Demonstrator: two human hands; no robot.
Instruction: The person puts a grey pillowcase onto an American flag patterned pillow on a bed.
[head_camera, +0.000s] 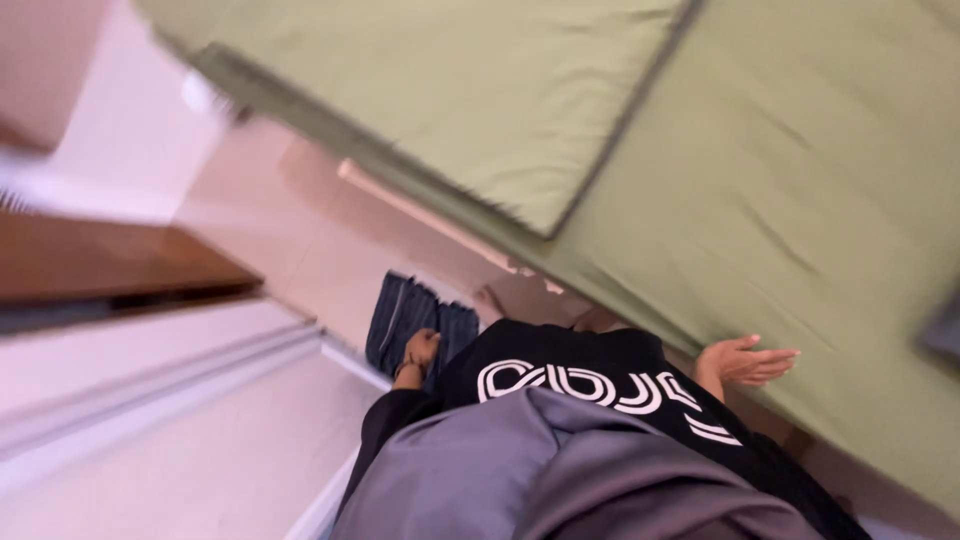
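Note:
The view is tilted and blurred. My left hand (421, 350) hangs at my side with its fingers curled into a loose fist and nothing visible in it. It is above a dark blue striped mat (400, 315) on the floor. My right hand (748, 362) is open with fingers stretched, palm up, just beside the edge of a bed covered in a green sheet (790, 210). It touches nothing. My black shirt with white print (590, 375) and a grey cloth (520, 470) bunched at my chest fill the lower middle.
A folded green pad (450, 90) lies on the bed at the top. The pale tiled floor (290, 230) runs between the bed and a brown wooden panel (100, 262) on the left. A white surface with a ledge (180, 410) fills the lower left.

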